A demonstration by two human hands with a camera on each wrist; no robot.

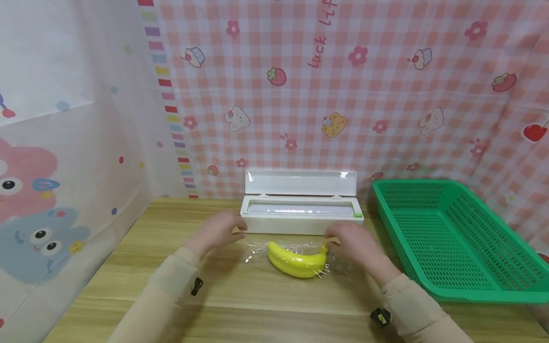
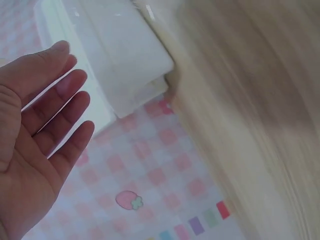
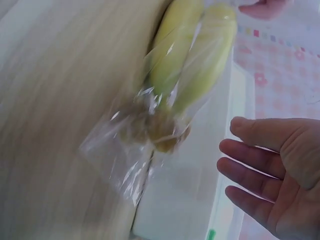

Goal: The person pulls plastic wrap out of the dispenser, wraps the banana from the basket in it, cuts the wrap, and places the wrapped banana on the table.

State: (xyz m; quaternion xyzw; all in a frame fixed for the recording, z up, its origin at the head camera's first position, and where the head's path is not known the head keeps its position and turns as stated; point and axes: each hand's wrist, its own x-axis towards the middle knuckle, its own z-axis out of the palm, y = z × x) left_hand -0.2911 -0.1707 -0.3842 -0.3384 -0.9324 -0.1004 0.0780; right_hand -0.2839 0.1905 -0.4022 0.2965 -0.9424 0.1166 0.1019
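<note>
A yellow banana (image 1: 298,262) lies on the table with clear plastic film (image 1: 256,252) around it; the film spreads loosely past its stem end in the right wrist view. Just behind it stands a long white cling film dispenser (image 1: 300,225), its clear lid raised and a roll showing inside. My left hand (image 1: 220,229) is by the dispenser's left end, fingers relaxed and holding nothing. Near the banana's stem and the dispenser's front right, my right hand (image 1: 353,240) has loosely bent fingers; the right wrist view shows nothing between them.
A large green plastic basket (image 1: 433,228) stands on the right of the wooden table (image 1: 257,305). Behind the table hangs a pink checked cloth (image 1: 283,105). A pale cloth with cartoon prints (image 1: 103,143) covers the left side. A small green slider (image 1: 358,215) sits on the dispenser's right end.
</note>
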